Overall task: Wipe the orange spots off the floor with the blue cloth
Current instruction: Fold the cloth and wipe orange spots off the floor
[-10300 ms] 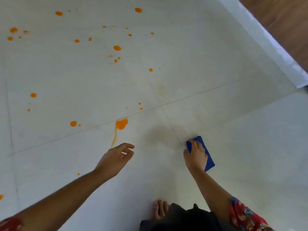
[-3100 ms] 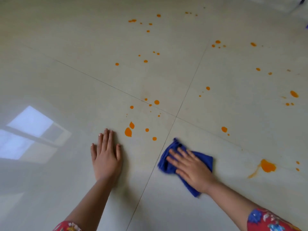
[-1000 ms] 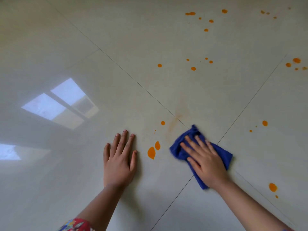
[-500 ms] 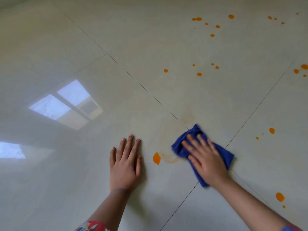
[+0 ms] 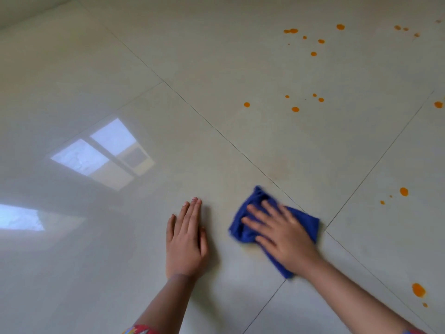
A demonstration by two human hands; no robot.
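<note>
Cloth, blue and bunched, lies on the floor at a tile joint; the right hand presses it with straight, spread fingers; the left hand rests flat beside it, holding nothing. Toward the floor's far right corner lie orange spots.

Pale glossy tile floor, thin grout lines crossing near the right hand. Right hand lies palm down on the blue cloth, fingers spread and straight, pressing it flat; hand and cloth are motion-blurred. Cloth is crumpled and sits on the grout crossing. Left hand rests flat on the tile just beside the cloth, fingers together, apart from it. Orange spots are scattered across the far tiles, upper right. Larger orange drops lie right of the cloth, one by the right forearm. Window reflection on the left tiles. Patterned red sleeve at the bottom edge.
</note>
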